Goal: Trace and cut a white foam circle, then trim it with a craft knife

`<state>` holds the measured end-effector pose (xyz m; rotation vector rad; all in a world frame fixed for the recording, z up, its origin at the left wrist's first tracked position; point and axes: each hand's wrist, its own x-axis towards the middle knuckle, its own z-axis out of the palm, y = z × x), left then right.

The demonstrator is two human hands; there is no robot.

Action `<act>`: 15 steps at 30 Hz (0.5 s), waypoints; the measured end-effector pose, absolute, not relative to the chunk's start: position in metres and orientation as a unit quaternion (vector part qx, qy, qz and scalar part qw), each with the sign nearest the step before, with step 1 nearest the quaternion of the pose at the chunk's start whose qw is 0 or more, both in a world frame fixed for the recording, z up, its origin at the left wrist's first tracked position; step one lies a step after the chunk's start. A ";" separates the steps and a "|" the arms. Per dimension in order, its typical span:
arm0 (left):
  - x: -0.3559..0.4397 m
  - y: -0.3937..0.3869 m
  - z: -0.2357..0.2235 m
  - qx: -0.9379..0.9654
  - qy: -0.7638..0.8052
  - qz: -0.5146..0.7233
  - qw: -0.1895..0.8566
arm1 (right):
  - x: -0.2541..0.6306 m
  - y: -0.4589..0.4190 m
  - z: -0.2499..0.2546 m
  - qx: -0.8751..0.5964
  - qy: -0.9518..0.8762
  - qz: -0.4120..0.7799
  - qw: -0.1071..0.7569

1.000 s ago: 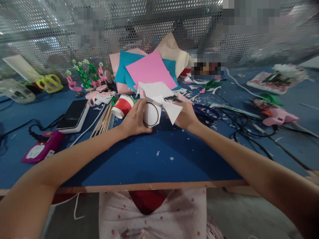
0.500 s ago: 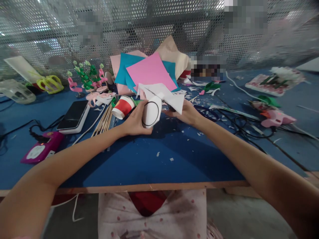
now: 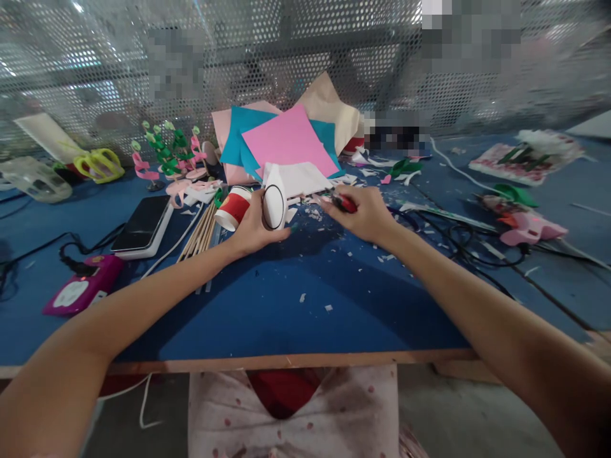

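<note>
In the head view, my left hand (image 3: 254, 230) is closed on a piece of white paper (image 3: 273, 207) that has a black circle drawn on it. The paper is tilted on edge, its upper end pointing up. My right hand (image 3: 365, 213) grips what look like scissors with a red and black handle (image 3: 344, 202), the fingers covering most of them. A gap separates the two hands. Just beyond the held piece lies a larger white sheet (image 3: 305, 178). Close behind my left hand, a red and white paper cup (image 3: 233, 208) rests tipped over.
Coloured paper sheets (image 3: 291, 140) are stacked at the back. On the left are wooden sticks (image 3: 198, 235), a phone-like device (image 3: 143, 222), a purple power socket (image 3: 83, 286) and small pink-green crafts (image 3: 167, 152). A pink glue gun (image 3: 534, 226) and cables lie right. White scraps (image 3: 302, 297) dot the blue table.
A white offcut that was between the hands has come away from the circled piece and dropped from view there. My right hand has moved slightly apart; the left has tilted its paper.
</note>
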<state>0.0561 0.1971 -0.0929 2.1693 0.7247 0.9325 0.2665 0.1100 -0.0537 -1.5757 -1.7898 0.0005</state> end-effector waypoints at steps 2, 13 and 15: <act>0.056 0.196 -0.093 0.834 0.274 0.350 0.328 | 0.266 0.109 -0.056 -0.619 -0.714 -0.040 0.325; 0.057 0.183 -0.091 0.881 0.214 0.336 0.255 | 0.261 0.114 -0.074 -0.636 -0.746 -0.097 0.172; 0.057 0.182 -0.093 0.888 0.194 0.340 0.240 | 0.258 0.112 -0.073 -0.642 -0.746 -0.103 0.144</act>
